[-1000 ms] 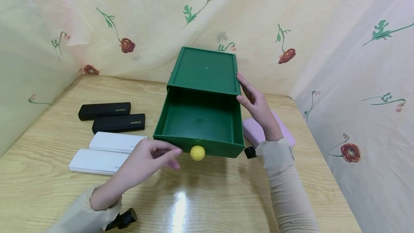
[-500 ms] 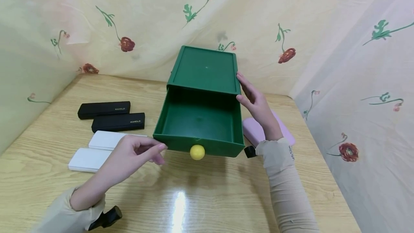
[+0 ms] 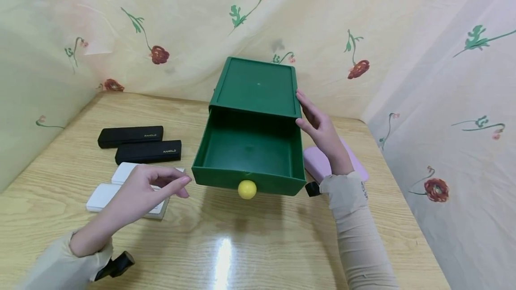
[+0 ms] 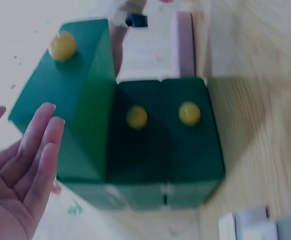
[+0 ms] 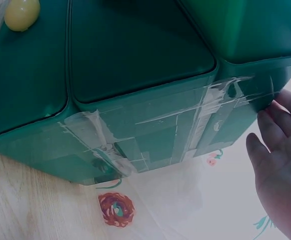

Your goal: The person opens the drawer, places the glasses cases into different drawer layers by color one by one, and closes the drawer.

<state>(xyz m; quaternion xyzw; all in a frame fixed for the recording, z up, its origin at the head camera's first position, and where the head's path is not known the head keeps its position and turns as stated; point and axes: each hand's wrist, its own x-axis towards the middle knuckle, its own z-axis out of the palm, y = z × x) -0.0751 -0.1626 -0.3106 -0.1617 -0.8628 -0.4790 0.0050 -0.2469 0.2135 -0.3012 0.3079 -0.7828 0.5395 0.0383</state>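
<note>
A green drawer unit (image 3: 258,85) stands at the back of the table, its top drawer (image 3: 247,147) pulled out and bare inside. A yellow round knob (image 3: 247,189) sits on that drawer's front; two lower closed drawers (image 4: 140,145) show in the left wrist view. My left hand (image 3: 151,189), fingers loosely bent and holding nothing, hovers left of the drawer front, above two white cases (image 3: 102,195). My right hand (image 3: 320,129) rests against the unit's right side near the top, also seen in the right wrist view, where tape runs along that side.
Two black cases (image 3: 131,136) lie on the table (image 3: 242,245) to the left. A lilac case (image 3: 318,160) lies at the right, partly behind my right forearm. A flowered cloth (image 3: 189,35) hangs behind and at both sides.
My left hand has moved left, away from the drawer's front beside the knob, and now hangs over the white cases. The right hand and the drawer unit stay put.
</note>
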